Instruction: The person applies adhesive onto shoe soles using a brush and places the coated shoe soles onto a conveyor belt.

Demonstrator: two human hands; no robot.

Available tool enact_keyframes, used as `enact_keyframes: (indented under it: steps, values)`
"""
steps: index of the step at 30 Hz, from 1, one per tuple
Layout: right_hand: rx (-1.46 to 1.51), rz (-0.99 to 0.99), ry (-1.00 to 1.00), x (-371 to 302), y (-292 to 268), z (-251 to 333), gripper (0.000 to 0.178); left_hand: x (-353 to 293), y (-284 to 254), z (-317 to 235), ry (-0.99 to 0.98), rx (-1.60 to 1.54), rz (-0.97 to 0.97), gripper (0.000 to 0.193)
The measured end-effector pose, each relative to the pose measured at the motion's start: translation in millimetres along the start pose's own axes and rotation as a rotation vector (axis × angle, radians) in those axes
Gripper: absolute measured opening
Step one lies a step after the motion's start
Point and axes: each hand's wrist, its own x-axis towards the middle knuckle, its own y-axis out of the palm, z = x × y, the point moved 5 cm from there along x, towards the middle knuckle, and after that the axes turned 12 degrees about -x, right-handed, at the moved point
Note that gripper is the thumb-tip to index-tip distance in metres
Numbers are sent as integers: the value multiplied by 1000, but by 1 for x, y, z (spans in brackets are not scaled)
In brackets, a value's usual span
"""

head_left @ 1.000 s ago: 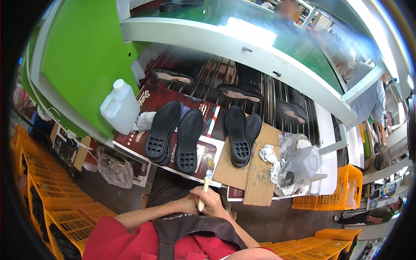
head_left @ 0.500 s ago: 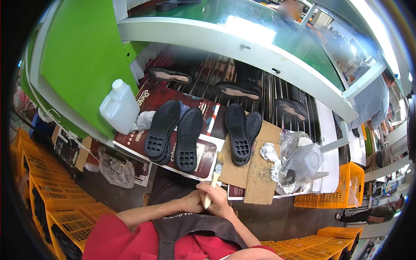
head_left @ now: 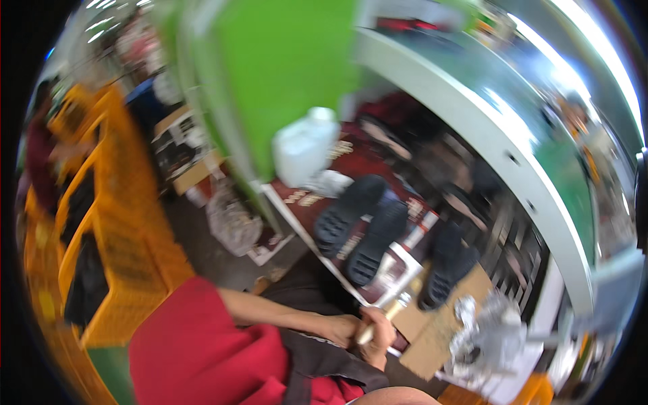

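Clasped in the right hand (head_left: 380, 332): a slim paintbrush (head_left: 391, 311) with pale handle and bright metal ferrule, angled forward and rightward out of the fist; bristles too blurred to make out. Pressed close on the left of that grip: the left hand (head_left: 339, 330) — any hold of its own impossible to tell. Just behind the grip: a dark fabric apron (head_left: 331, 363).

Ahead of the grip, beyond the brush end: black, grid-heeled shoe soles (head_left: 378, 244) on maroon printed card (head_left: 368, 162). Ahead and rightward: further black soles, overlapping (head_left: 442, 273), on bare brown cardboard (head_left: 430, 344). Farther right: crumpled silver foil (head_left: 465, 309) beside a clear plastic bag (head_left: 506, 317).

Farther ahead, left of straight: a translucent white plastic jug (head_left: 304, 154) near a crumpled white wad (head_left: 329, 183). Farthest ahead, rightward: dark footwear with pale undersides (head_left: 466, 206).

Judged progress: brush in hand but clear of every sole, hence no stroke under way; soles and footwear lying apart, with joining apparently undone. Any coating already applied — indiscernible through the blur.
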Motion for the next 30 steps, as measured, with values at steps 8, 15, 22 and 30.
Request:
enact_keyframes:
  steps: [8, 15, 22, 30]
  values:
    - [34, 44, -58, 1, 7, 13, 4, -8, 6, -11, 62, 125, -139, 19]
    - [12, 99, -103, 3, 8, 13, 5, -8, 9, -1, 215, 36, -183, 13]
    - [-34, 103, -81, -2, 8, 13, 6, -8, 10, 1, 206, 23, -184, 12]
    - [-39, 122, -58, -1, 11, 12, 4, -8, 7, 3, 191, 38, -167, 11]
